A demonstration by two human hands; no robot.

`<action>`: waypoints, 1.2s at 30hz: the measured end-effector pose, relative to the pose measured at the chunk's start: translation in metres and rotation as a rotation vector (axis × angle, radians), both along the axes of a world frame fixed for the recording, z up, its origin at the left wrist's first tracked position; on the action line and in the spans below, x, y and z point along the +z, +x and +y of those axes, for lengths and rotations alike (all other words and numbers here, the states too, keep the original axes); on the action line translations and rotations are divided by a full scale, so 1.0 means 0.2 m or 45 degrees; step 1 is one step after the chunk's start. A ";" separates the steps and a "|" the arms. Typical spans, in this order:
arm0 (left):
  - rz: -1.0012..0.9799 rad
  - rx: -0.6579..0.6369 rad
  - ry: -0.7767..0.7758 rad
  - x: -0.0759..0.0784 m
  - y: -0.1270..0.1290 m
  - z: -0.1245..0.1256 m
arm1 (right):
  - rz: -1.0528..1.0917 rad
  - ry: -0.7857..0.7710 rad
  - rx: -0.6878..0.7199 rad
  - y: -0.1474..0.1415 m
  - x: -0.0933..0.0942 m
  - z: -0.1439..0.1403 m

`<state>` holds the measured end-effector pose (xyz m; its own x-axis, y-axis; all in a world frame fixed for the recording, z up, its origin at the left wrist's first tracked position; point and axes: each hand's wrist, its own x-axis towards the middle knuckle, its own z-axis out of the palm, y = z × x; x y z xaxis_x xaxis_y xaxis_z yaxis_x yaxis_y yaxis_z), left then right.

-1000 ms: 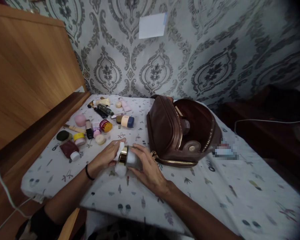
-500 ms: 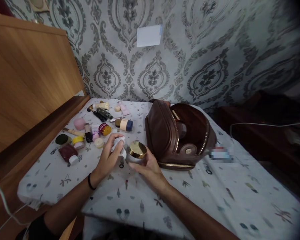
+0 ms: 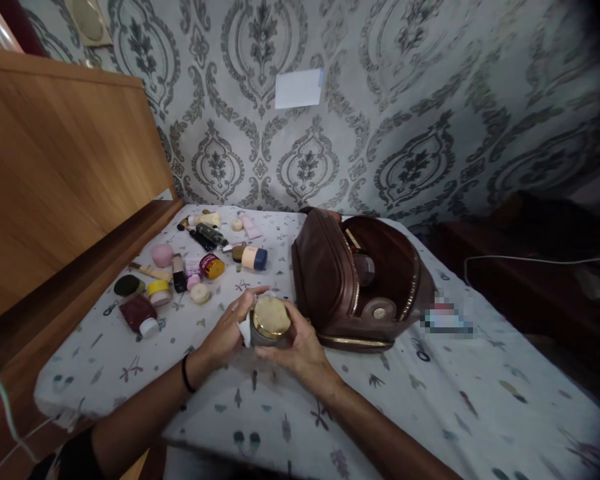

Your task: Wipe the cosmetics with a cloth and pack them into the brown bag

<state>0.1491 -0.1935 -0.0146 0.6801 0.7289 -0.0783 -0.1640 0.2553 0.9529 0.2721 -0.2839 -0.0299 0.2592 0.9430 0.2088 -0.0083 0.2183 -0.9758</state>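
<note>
A round jar with a shiny gold lid (image 3: 271, 316) is held upright over the front of the table. My right hand (image 3: 303, 347) is closed around the jar's right side and lower front. My left hand (image 3: 230, 328) pinches a white wipe (image 3: 246, 329) and presses it to the jar's left side. Part of the wipe is hidden behind the fingers and the jar. Just right of the hands stands a brown cosmetic bag (image 3: 325, 273), unzipped, with a clear-looking container (image 3: 364, 269) inside.
Several cosmetics lie at the left: a dark red bottle (image 3: 136, 313), a yellow-lidded jar (image 3: 159, 292), a pink sponge (image 3: 163, 255), an amber jar (image 3: 212, 266) and a blue-capped bottle (image 3: 254, 258). A wooden panel (image 3: 70, 140) borders the table's left side. A blurred patch (image 3: 447, 317) sits right of the bag.
My left hand has moved right, bringing the wipe from beside the jar onto its side. The right hand still holds the jar. The view has tilted up slightly.
</note>
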 end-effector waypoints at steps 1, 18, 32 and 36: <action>-0.043 -0.012 -0.171 -0.01 0.01 0.00 | -0.106 0.027 -0.033 0.00 0.01 0.00; -0.149 0.200 -0.440 -0.01 0.05 0.02 | -0.871 0.163 -0.291 0.01 -0.01 -0.04; 0.156 0.131 0.689 0.04 -0.05 0.01 | -0.121 -0.033 -0.182 -0.03 0.00 -0.03; 0.101 0.081 1.389 0.03 -0.09 0.02 | 0.420 -0.185 0.018 -0.02 0.03 -0.03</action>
<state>0.1314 -0.1891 -0.0085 0.6603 0.4665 0.5886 -0.0752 -0.7387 0.6698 0.2673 -0.2894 -0.0242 0.2770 0.9606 -0.0208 -0.3301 0.0748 -0.9410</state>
